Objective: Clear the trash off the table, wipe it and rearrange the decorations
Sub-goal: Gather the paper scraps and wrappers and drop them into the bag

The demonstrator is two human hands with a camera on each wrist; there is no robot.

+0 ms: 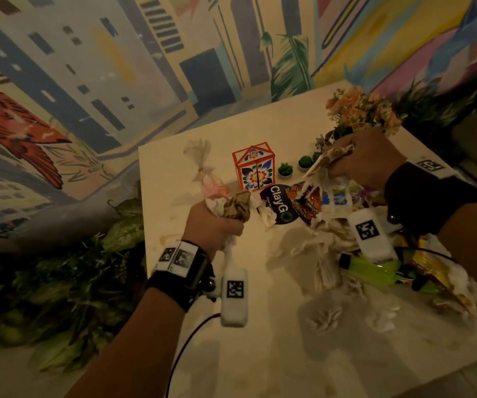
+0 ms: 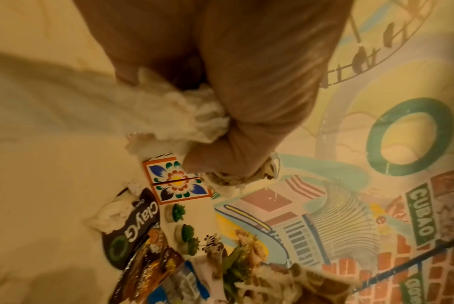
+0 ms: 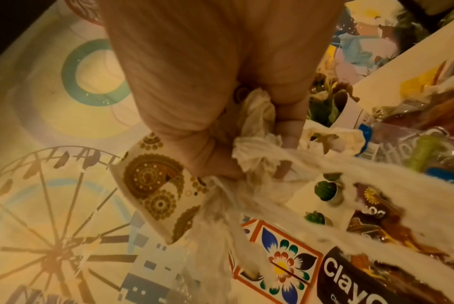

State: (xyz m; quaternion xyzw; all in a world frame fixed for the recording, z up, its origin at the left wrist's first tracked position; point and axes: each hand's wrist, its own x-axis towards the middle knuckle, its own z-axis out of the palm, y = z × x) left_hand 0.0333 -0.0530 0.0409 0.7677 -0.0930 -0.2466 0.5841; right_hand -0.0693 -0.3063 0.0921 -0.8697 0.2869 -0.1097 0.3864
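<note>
My left hand grips a wad of crumpled white tissue and brown patterned paper above the white table. My right hand grips a brown-patterned paper piece together with white tissue, and torn strands hang from it. Between the hands lie a dark ClayGo pack, snack wrappers and more tissues. The decorations stand behind: a floral box, small cactus pots, a flower bunch and a pink wrapped favour.
A green bottle and yellow wrappers lie at the table's right side. Leafy plants line the floor left of the table. A painted mural wall rises behind. The table's near edge is at bottom right.
</note>
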